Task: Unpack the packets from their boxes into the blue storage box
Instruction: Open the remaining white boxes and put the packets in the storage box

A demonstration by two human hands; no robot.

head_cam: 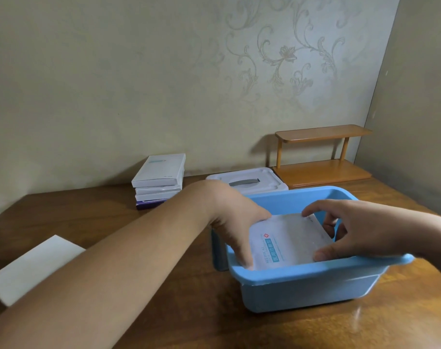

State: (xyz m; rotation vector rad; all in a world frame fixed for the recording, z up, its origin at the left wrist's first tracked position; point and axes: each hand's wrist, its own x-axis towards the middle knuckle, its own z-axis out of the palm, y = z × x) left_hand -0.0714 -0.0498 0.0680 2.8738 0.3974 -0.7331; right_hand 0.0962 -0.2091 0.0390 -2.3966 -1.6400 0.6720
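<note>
Head view, progress: seemingly partway through. One stack of packets (287, 241) being lowered into the blue storage box (302, 273), held between both hands.

Head view, done: at least this one stack out of its carton. A flat white box (30, 268) lying under the left forearm, well back from both hands (probably the emptied carton, though cannot tell for sure).

Head view, left to do: a pile of boxes (159, 181) beyond the left wrist, against the wall, looking closed and untouched. Four or so in the pile, the lowest one dark purple. Judged from this, most of the unpacking yet to come.

Head view, left hand (235, 222): curled over the left edge of the packets, fingers reaching down inside the tub, thumb on top.

Head view, right hand (350, 229): pinching the right side of the packets, thumb at the near corner, fingers spread over the far edge.

Head view, packets: white and slightly glossy, flat, with a teal printed band and a small red mark toward the left hand. Tilted, near edge low, inside the tub's rim; contact with the floor hidden.

Head view, elsewhere: white lid (247, 182) with a grey handle just beyond the hands, behind the tub; wooden shelf (322, 157) farther back, beyond the right hand.
</note>
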